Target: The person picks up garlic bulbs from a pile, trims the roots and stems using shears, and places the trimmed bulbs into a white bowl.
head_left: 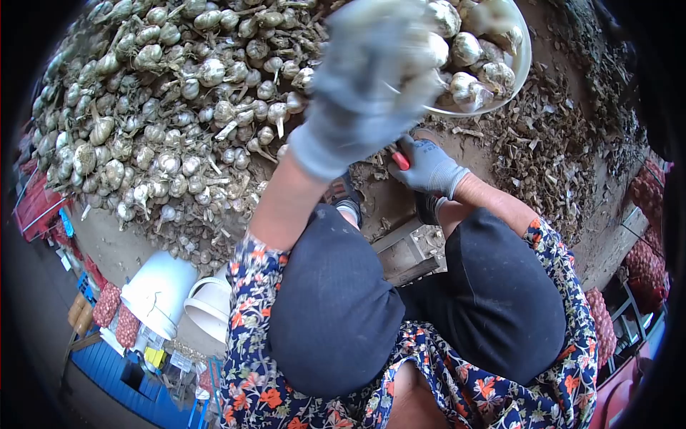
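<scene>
My left hand (371, 79), in a grey glove, reaches up over the near side of a pale bowl (527, 57). Motion smears its fingers, so whether they hold anything cannot be made out. Large trimmed garlic bulbs (468, 50) lie in the bowl. Lower down, between my knees and the bowl, my right hand (429, 168), also gloved in grey, is closed round a red-handled tool (401, 161); its working end is hidden. A big heap of garlic with stalks (168, 136) spreads to the left of my left arm.
Dry husks and stalk scraps (543, 150) litter the ground at right. White buckets (158, 293) stand at lower left, near filled net sacks (107, 305). More red net sacks (645, 261) line the right edge. A metal frame (407, 247) sits between my legs.
</scene>
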`<state>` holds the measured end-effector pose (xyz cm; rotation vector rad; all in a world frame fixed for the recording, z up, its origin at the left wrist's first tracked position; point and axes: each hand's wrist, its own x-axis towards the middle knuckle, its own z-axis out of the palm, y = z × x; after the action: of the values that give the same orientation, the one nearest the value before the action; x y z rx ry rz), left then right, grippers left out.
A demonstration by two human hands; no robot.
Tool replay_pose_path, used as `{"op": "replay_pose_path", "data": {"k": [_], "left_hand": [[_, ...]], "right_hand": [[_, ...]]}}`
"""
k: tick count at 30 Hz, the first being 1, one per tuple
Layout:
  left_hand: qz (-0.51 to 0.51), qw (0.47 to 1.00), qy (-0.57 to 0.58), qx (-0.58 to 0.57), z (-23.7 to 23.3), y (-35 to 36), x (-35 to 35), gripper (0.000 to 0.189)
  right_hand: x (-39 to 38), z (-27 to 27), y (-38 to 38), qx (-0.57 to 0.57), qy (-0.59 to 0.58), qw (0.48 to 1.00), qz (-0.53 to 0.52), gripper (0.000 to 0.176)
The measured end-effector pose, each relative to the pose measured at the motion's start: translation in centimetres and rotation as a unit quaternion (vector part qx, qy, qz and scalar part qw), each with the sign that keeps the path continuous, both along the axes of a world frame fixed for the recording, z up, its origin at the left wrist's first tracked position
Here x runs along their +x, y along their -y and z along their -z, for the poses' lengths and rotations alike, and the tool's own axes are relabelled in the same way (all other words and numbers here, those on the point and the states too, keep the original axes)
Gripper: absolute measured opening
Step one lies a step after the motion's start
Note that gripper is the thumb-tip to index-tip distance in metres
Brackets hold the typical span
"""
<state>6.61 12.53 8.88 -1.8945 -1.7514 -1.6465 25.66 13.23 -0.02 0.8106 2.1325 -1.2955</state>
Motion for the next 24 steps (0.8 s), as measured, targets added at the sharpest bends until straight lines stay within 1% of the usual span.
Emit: {"op": "replay_pose_path", "data": {"k": [1, 2, 3, 5, 6, 7, 8, 9, 10, 11, 12, 13, 14, 15, 17, 18, 19, 21, 22, 23, 24], "left_hand": [[-0.031, 0.988, -0.15, 0.002, -0.6, -1.6, 0.8, 0.034], [-0.019, 0.977, -0.179, -0.115, 0.0, -2.3, 1.6, 0.042], [-0.01, 0.95, -0.206, -0.233, 0.2, -2.5, 2.1, 0.051], [-0.024, 0.949, -0.208, -0.238, 0.3, -2.4, 2.5, 0.053], [-0.01, 0.974, -0.148, -0.169, 0.9, -1.9, 2.6, 0.055], [-0.056, 0.98, -0.192, -0.005, 2.5, -2.4, 1.8, 0.059], [-0.081, 0.981, -0.173, 0.042, 2.1, -1.6, 1.6, 0.037], [-0.104, 0.978, -0.156, 0.092, 1.5, -0.5, 0.5, 0.018], [-0.142, 0.981, -0.13, -0.018, 2.1, 1.3, -1.1, 0.016], [-0.176, 0.97, -0.103, -0.129, 4.0, 4.0, -3.2, 0.015], [-0.266, 0.935, -0.011, -0.235, 8.5, 6.2, -6.5, 0.021], [-0.317, 0.85, 0.134, -0.398, 9.5, 7.9, -8.1, 0.026], [-0.313, 0.811, 0.211, -0.448, 11.1, 9.2, -9.6, 0.03], [-0.289, 0.784, 0.198, -0.512, 13.1, 9.9, -10.4, 0.04], [-0.238, 0.737, 0.005, -0.633, 13.5, 8.1, -8.9, 0.063], [-0.23, 0.717, -0.001, -0.657, 14.6, 7.4, -8.2, 0.071], [-0.255, 0.729, -0.027, -0.635, 15.3, 6.9, -8.0, 0.066], [-0.276, 0.752, 0.004, -0.599, 15.6, 6.5, -8.0, 0.057], [-0.275, 0.752, 0.007, -0.599, 15.7, 6.8, -7.6, 0.057], [-0.285, 0.761, 0.073, -0.578, 14.0, 7.1, -6.7, 0.053], [-0.293, 0.766, 0.136, -0.556, 12.7, 7.4, -5.9, 0.049]], "right_hand": [[-0.2, -0.1, 0.0, -0.002, -0.002, 1.0, -0.004, 0.044], [-0.4, -0.1, 0.0, 0.012, -0.002, 1.0, -0.018, 0.047], [-0.8, -0.1, 0.1, 0.024, -0.004, 0.999, -0.035, 0.049], [-0.9, 0.9, 0.1, 0.007, -0.023, 0.999, -0.041, 0.049], [-0.7, 0.9, -0.2, -0.001, -0.025, 0.998, -0.051, 0.049], [-0.4, 0.7, -0.3, -0.01, -0.023, 0.998, -0.06, 0.049], [-0.1, 0.5, -0.2, 0.021, -0.018, 0.999, -0.035, 0.049], [0.2, 0.5, -0.5, 0.025, -0.001, 0.999, -0.034, 0.049], [0.3, 0.4, -0.6, 0.031, -0.009, 0.999, -0.02, 0.047], [0.5, 0.3, -0.7, 0.036, -0.017, 0.999, -0.003, 0.046], [0.6, 0.8, -0.7, 0.033, -0.018, 0.999, 0.001, 0.046], [0.7, 1.6, -0.6, 0.02, -0.017, 1.0, 0.002, 0.044], [0.8, 1.9, -0.6, 0.01, -0.015, 1.0, 0.002, 0.043], [0.7, 1.9, -0.5, 0.009, -0.01, 1.0, 0.004, 0.043], [-0.2, 1.3, -0.4, -0.073, 0.049, 0.996, 0.009, 0.045], [0.0, 2.5, 0.2, -0.071, 0.052, 0.996, 0.034, 0.039], [-0.3, 2.4, 0.3, -0.073, 0.055, 0.995, 0.033, 0.039], [-1.5, 2.0, 0.5, -0.055, 0.039, 0.996, 0.054, 0.042], [-2.1, 2.1, 0.4, -0.043, 0.049, 0.998, 0.027, 0.048], [-2.8, 2.0, 0.5, -0.043, 0.051, 0.997, 0.026, 0.048], [-3.4, 1.8, 0.6, -0.021, 0.045, 0.998, 0.036, 0.051]]}}
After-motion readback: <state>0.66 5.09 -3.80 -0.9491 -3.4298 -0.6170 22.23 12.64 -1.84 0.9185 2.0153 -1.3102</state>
